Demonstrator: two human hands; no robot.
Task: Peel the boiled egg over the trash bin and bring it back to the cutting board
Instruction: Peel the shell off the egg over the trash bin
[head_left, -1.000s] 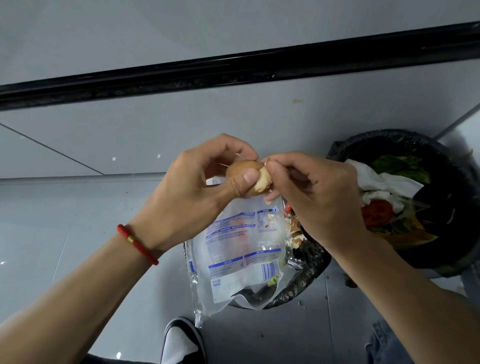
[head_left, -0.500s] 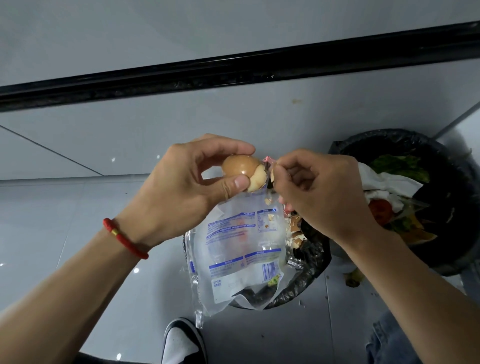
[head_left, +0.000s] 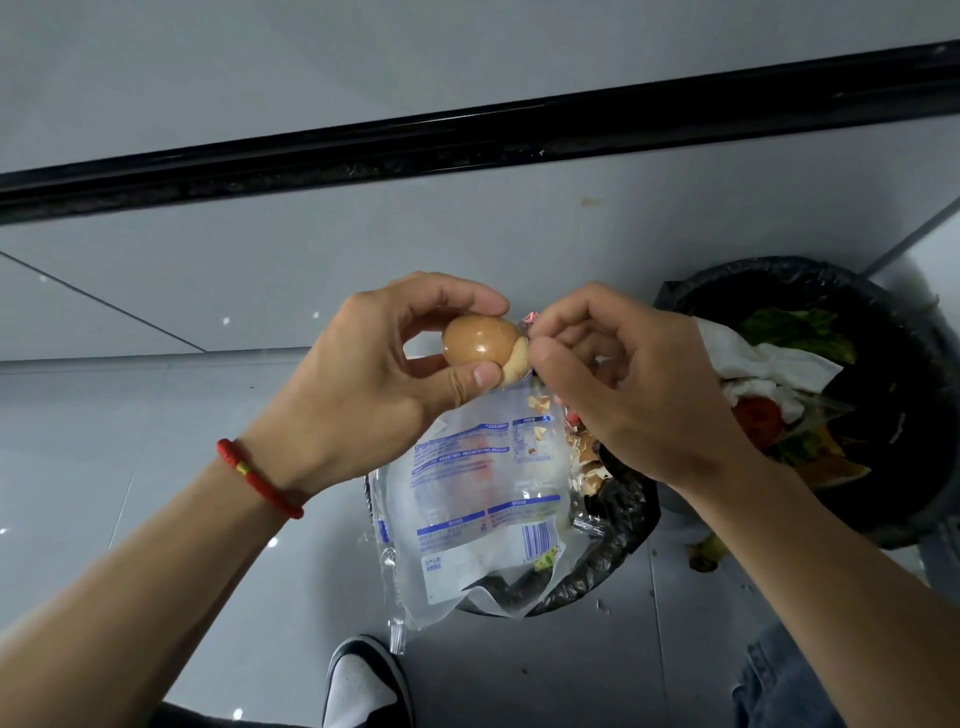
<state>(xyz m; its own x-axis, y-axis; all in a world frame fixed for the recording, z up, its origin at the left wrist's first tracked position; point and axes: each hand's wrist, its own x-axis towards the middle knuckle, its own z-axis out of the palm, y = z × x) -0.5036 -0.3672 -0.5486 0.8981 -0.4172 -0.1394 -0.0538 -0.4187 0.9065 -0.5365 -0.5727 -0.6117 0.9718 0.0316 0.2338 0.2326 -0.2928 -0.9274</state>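
My left hand (head_left: 363, 379) grips the boiled egg (head_left: 478, 340) between thumb and fingers. Most of the egg still wears its shiny brown shell, and a pale peeled patch shows at its right end. My right hand (head_left: 639, 395) has its fingers curled, with thumb and forefinger pinching the shell edge at that patch. Both hands hover over a small trash bin with a black liner (head_left: 618, 540). Broken shell bits (head_left: 587, 457) lie in it beside a clear printed plastic bag (head_left: 478, 514). The cutting board is out of view.
A bigger black-lined bin (head_left: 893, 374) at the right holds tissue, greens and red scraps. A food scrap (head_left: 706, 553) lies on the grey tiled floor between the bins. My shoe (head_left: 363, 686) stands at the bottom edge. A black strip (head_left: 467, 135) runs along the wall base.
My right hand drew a little away from the egg half a second ago and has come back to its peeled end. My left hand turned the egg, so more brown shell faces me.
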